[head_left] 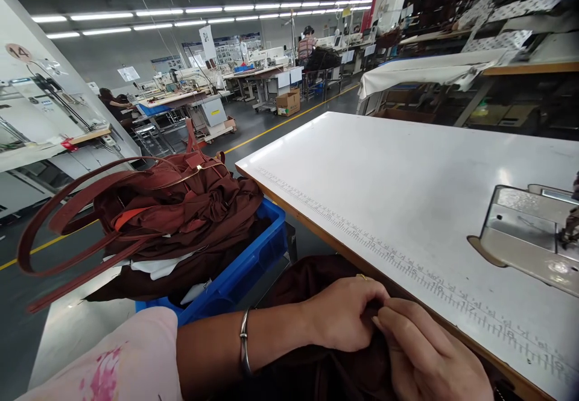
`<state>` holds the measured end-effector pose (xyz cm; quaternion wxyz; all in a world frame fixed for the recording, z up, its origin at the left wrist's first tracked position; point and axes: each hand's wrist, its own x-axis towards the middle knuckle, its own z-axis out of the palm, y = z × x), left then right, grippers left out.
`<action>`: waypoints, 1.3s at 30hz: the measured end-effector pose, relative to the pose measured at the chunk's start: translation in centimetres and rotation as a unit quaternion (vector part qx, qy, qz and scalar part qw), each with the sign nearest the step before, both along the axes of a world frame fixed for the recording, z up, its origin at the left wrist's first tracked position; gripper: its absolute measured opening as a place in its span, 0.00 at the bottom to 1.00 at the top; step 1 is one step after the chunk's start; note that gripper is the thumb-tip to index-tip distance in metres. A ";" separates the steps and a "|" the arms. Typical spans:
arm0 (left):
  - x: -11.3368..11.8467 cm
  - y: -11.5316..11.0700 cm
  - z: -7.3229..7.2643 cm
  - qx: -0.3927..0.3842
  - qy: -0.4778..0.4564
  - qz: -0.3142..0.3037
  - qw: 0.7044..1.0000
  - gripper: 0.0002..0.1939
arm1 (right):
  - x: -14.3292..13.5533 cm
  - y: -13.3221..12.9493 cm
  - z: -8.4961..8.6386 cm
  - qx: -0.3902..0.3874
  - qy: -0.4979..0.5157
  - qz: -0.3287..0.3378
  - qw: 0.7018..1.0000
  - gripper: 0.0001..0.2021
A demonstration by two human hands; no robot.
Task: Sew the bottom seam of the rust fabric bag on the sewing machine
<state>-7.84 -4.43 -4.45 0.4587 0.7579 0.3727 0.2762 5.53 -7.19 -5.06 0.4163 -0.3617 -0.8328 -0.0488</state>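
Observation:
Dark brown fabric (pixel 357 371) lies below the table edge, under and between my hands. My left hand (pixel 346 310) is closed on this fabric, its fingers curled and mostly turned out of sight. Close against it, my right hand (pixel 429 353) pinches at the same fabric, thumb and forefinger pressed together. What exactly sits between the fingertips is hidden. To the left, a heap of brown bags (pixel 181 202) with long straps and a gold zipper overflows a blue crate (pixel 248 262).
A white sewing table (pixel 384 166) with a printed ruler along its wooden edge stands ahead. The sewing machine bed (pixel 520 220) is at the right. Farther back are a cardboard box (pixel 288 102), other sewing stations and a seated person (pixel 306 45).

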 end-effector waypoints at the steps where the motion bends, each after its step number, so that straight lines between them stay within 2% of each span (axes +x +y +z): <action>1: 0.0 0.0 0.0 -0.003 0.005 0.000 1.000 0.08 | 0.0 0.0 0.0 -0.005 -0.001 0.006 1.000 0.09; 6: -0.2 0.5 0.6 -0.095 0.019 -0.010 0.995 0.04 | 0.9 0.1 0.5 -0.091 -0.011 -0.005 0.996 0.09; 10: -0.3 0.6 0.9 -0.117 0.018 -0.025 0.993 0.05 | 1.4 0.2 0.4 -0.100 -0.067 0.019 0.993 0.13; 13: -0.1 0.3 0.6 -0.103 0.028 -0.014 0.994 0.07 | 0.9 0.1 0.0 -0.051 -0.054 0.037 0.997 0.13; 17: 0.0 -0.2 0.1 -0.030 0.041 0.018 0.999 0.07 | -0.3 -0.1 -0.2 -0.012 0.004 -0.025 1.000 0.10; 19: 0.0 -0.3 0.1 -0.028 0.045 0.011 0.999 0.07 | -0.4 -0.2 -0.1 -0.012 0.005 -0.031 0.999 0.10; 26: -0.3 0.5 1.3 -0.099 0.069 -0.022 0.992 0.05 | 1.0 -0.2 0.0 -0.108 -0.028 -0.013 0.994 0.10; 29: -0.2 0.4 0.9 -0.079 0.083 -0.031 0.993 0.07 | 1.0 -0.2 -0.6 -0.074 -0.058 0.019 0.995 0.13; 31: -0.1 0.2 0.5 -0.052 0.090 -0.028 0.994 0.08 | 0.6 -0.3 -0.9 -0.034 -0.041 0.028 0.998 0.13; 34: 0.1 -0.2 0.1 -0.039 0.100 -0.018 0.994 0.08 | -0.1 -0.3 -0.6 -0.022 0.005 0.002 1.000 0.10; 39: 0.1 -0.1 0.4 -0.030 0.115 -0.003 0.993 0.03 | 0.0 -0.3 0.4 -0.111 0.045 -0.036 0.992 0.09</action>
